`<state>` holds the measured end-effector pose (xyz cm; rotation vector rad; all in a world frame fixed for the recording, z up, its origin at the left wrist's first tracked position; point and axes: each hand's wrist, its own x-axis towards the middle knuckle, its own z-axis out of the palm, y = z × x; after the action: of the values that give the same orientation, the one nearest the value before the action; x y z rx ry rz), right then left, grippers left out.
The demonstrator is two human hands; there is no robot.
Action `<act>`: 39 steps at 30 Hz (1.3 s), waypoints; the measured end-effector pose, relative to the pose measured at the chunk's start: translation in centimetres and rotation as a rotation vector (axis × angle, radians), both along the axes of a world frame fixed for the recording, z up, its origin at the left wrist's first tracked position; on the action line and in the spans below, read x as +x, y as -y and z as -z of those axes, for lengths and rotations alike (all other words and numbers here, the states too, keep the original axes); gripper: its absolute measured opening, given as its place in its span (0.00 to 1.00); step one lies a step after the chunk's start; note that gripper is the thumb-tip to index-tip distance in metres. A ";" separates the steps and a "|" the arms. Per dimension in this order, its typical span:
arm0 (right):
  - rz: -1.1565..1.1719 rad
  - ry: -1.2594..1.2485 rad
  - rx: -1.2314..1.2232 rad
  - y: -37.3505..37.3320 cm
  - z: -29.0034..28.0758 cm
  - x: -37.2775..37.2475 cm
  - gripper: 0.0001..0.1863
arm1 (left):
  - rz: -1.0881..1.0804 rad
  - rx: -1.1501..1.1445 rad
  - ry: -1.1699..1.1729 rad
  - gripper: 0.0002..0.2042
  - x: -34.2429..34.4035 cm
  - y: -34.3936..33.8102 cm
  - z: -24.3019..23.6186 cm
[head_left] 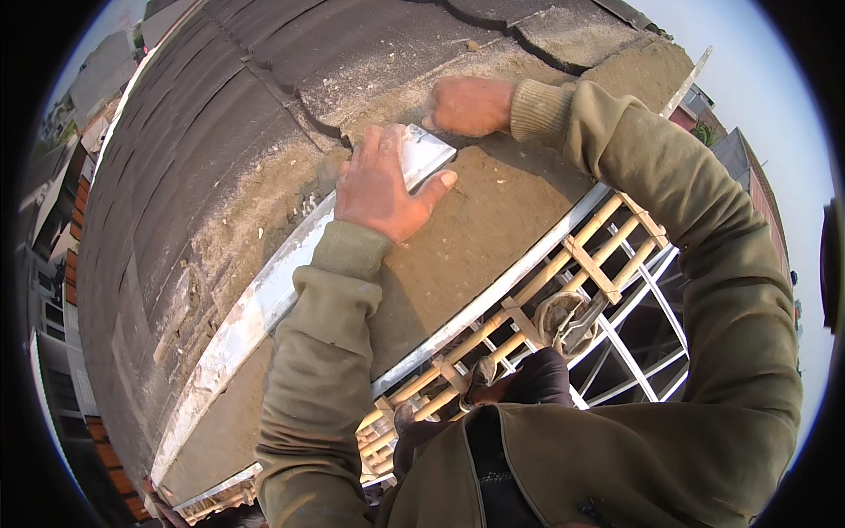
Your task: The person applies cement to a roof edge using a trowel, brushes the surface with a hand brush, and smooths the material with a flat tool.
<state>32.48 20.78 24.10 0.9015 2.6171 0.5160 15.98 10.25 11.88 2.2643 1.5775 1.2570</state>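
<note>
A long, pale metal straightedge bar (255, 321), smeared with mortar, lies along the edge of the dark roof tiles over a band of grey-brown mortar (493, 207). Near its far end my left hand (380, 187) grips it, with the fingers over the far side and the thumb on the near side. Just beyond that end, my right hand (469, 106) is curled into a fist against the mortar-covered tile edge. Whatever its fingers hold, if anything, is hidden.
Overlapping dark roof tiles (202, 97) slope away beyond the bar. Below the mortar's near edge is a lashed bamboo scaffold (528, 299) with gaps, where my feet stand beside a round bucket (563, 319) with a tool in it. White metal framing (629, 361) shows underneath.
</note>
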 end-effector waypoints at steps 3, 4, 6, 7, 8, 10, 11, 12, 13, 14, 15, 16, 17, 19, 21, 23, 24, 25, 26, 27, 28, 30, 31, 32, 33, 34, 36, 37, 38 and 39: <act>-0.060 -0.288 -0.162 0.4 -1.1 -0.1 0.08 | -0.015 -0.021 -0.001 0.44 -0.7 0.2 -0.1; -0.025 -0.474 -0.235 1.3 -1.6 0.1 0.07 | -0.017 -0.036 -0.010 0.45 -0.9 0.4 -0.4; -0.335 -0.419 -0.019 2.1 -1.6 1.3 0.06 | -0.012 -0.053 -0.019 0.45 -0.8 0.5 -0.8; -0.491 -0.390 0.085 2.2 -1.5 1.9 0.06 | -0.013 -0.061 -0.021 0.45 -0.5 0.6 -0.9; -0.601 -0.350 0.143 1.9 -1.5 2.4 0.07 | -0.014 -0.069 -0.023 0.46 -0.4 0.7 -0.9; -0.817 -0.269 0.262 1.2 -1.8 2.9 0.08 | -0.010 -0.053 -0.018 0.46 -0.5 0.4 -0.5; -0.823 -0.218 0.267 1.3 -1.7 3.0 0.09 | -0.007 -0.045 -0.016 0.46 -0.6 0.2 -0.4; -0.828 -0.166 0.271 1.5 -1.6 3.2 0.09 | -0.012 -0.049 -0.021 0.46 -0.6 0.2 -0.3; -0.830 -0.115 0.273 1.8 -1.7 3.3 0.10 | -0.015 -0.054 -0.026 0.46 -0.5 0.3 -0.3; -0.827 -0.079 0.267 1.7 -1.9 3.2 0.09 | -0.017 -0.060 -0.031 0.46 -0.5 0.4 -0.3; -0.824 -0.043 0.260 1.6 -2.3 3.0 0.09 | -0.010 -0.073 -0.018 0.46 -0.5 0.4 -0.3; -0.821 -0.007 0.254 1.5 -2.5 2.8 0.08 | -0.004 -0.086 -0.006 0.47 -0.6 0.4 -0.4; -0.771 0.004 0.217 1.4 -2.6 2.5 0.08 | 0.003 -0.099 0.007 0.47 -0.6 0.4 -0.4; -0.673 0.028 0.147 1.4 -2.6 1.8 0.08 | 0.007 -0.136 -0.006 0.47 -0.6 0.5 -0.7; -0.445 -0.029 0.044 1.8 -2.9 1.2 0.07 | 0.013 -0.144 -0.013 0.47 -0.6 0.7 -1.0; -0.237 -0.091 -0.035 2.6 -2.9 0.2 0.07 | 0.020 -0.131 -0.017 0.47 -0.7 0.8 -1.2; -0.141 -0.123 -0.061 3.0 -2.7 -0.2 0.07 | 0.009 -0.120 -0.027 0.47 -0.8 0.6 -1.0; -0.042 -0.149 -0.081 3.4 -2.9 -0.8 0.07 | 0.001 -0.104 -0.032 0.47 -0.8 0.6 -0.8; -0.120 -0.093 -0.161 2.0 -2.8 -0.7 0.07 | 0.001 -0.086 -0.042 0.47 -0.6 0.4 -0.7; -0.190 -0.040 -0.236 -0.8 -2.4 -0.2 0.08 | -0.008 -0.046 -0.053 0.47 -0.1 0.1 -0.5; -0.269 0.015 -0.316 -2.5 -2.2 -0.1 0.09 | -0.026 -0.010 -0.061 0.47 0.1 -0.1 0.0; 0.361 -0.270 -0.537 1.1 -3.5 -2.6 0.10 | -0.047 -0.028 -0.045 0.47 -0.9 -0.1 0.3; 0.698 -0.414 -0.629 2.9 -4.1 -2.8 0.11 | -0.011 -0.068 -0.022 0.47 -1.0 0.1 -0.1; 0.530 -0.386 -0.538 3.1 -4.1 -2.6 0.11 | 0.024 -0.110 0.000 0.47 -1.0 0.2 -0.5; 0.363 -0.354 -0.447 3.1 -4.0 -2.0 0.11 | 0.026 -0.119 -0.001 0.47 -1.0 0.4 -0.7; 0.203 -0.325 -0.344 3.3 -4.1 -1.1 0.11 | 0.036 -0.119 -0.005 0.47 -0.8 0.5 -1.1; -0.131 -0.336 -0.138 3.4 -3.3 0.6 0.09 | 0.019 -0.098 -0.015 0.48 -0.8 0.4 -1.3; -0.294 -0.341 -0.044 3.8 -3.0 0.8 0.08 | 0.001 -0.079 -0.024 0.48 -0.7 0.4 -1.0; -0.408 -0.257 0.033 3.8 -2.9 0.9 0.08 | -0.016 -0.061 -0.033 0.48 -0.7 0.4 -0.7; -0.521 -0.171 0.110 3.8 -3.0 1.0 0.07 | -0.007 -0.079 -0.024 0.48 -0.7 0.4 -0.6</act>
<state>33.48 17.01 27.11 0.2857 3.0087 0.7430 15.32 9.85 12.45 2.2364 1.6139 1.1525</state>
